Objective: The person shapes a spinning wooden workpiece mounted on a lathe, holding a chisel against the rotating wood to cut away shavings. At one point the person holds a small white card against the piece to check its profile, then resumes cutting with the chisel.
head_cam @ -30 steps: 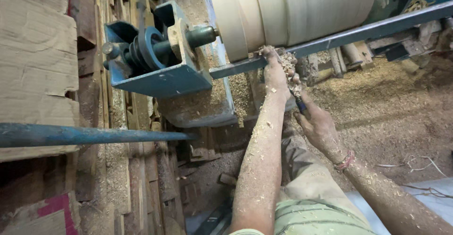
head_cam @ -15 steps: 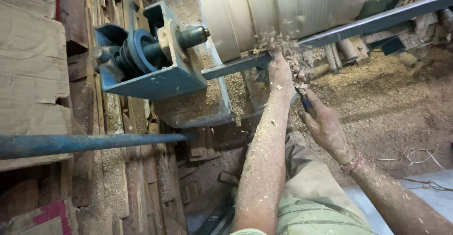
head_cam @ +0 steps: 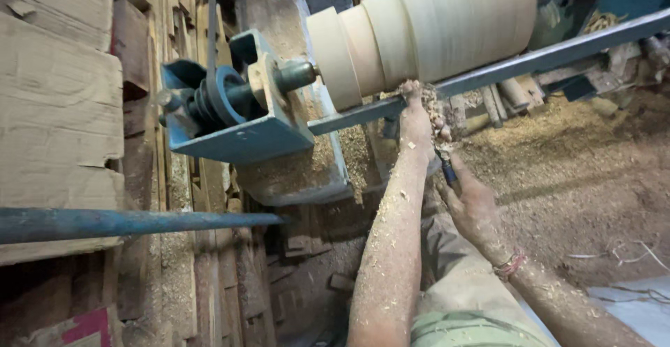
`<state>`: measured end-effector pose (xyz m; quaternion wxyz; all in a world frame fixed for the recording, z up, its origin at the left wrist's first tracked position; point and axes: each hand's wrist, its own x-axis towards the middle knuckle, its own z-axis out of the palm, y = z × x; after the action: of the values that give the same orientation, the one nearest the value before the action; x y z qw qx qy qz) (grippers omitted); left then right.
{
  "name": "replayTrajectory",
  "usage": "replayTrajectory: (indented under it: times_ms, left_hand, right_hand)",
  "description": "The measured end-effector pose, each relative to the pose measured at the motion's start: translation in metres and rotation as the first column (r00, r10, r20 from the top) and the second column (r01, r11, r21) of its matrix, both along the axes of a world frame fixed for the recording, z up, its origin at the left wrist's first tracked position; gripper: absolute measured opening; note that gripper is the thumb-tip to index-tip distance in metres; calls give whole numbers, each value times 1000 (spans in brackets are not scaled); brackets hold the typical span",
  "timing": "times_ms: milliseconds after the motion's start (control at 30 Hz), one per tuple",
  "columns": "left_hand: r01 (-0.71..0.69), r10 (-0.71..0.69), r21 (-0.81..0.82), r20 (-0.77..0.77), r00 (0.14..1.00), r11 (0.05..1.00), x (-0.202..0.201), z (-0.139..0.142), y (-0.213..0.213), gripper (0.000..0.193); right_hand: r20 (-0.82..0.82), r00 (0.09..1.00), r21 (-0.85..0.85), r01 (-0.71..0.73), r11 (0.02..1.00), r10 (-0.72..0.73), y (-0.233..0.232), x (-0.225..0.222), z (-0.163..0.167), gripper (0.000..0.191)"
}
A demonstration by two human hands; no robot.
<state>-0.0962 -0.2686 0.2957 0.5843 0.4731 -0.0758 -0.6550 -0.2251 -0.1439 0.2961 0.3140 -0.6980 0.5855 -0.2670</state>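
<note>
A thick pale wooden cylinder (head_cam: 433, 29) is mounted on a blue lathe. A turning chisel (head_cam: 445, 162) with a dark handle is held in both hands against it. My left hand (head_cam: 417, 120) grips the tool's front end on the blue tool rest bar (head_cam: 530, 57), just under the wood, with shavings piled over the fingers. My right hand (head_cam: 474, 204) holds the handle lower down. Both forearms are dusted with sawdust.
The blue headstock bracket (head_cam: 241, 120) with its pulley and belt sits left of the wood. Stacked wooden planks (head_cam: 56, 110) fill the left side. A blue pipe (head_cam: 132, 221) runs across at lower left. Sawdust and shavings (head_cam: 572, 179) cover the floor at right.
The view has shifted slightly. Both hands stay on the chisel at the tool rest, and shavings keep gathering around my left hand.
</note>
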Motion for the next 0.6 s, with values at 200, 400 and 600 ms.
replayTrajectory:
  times_ms: [200, 400, 600]
  left_hand:
    - [1, -4, -27, -122, 992, 1000, 5, -3, 1, 79]
    - [-34, 43, 58, -156, 987, 998, 10, -15, -4, 67]
    - [-125, 125, 14, -203, 971, 992, 13, -14, 3, 71]
  right_hand:
    - [-128, 992, 149, 8, 989, 11, -7, -3, 3, 72]
    - [-93, 995, 176, -28, 984, 45, -8, 2, 7, 69]
    - [-121, 990, 154, -59, 986, 78, -7, 2, 13, 73]
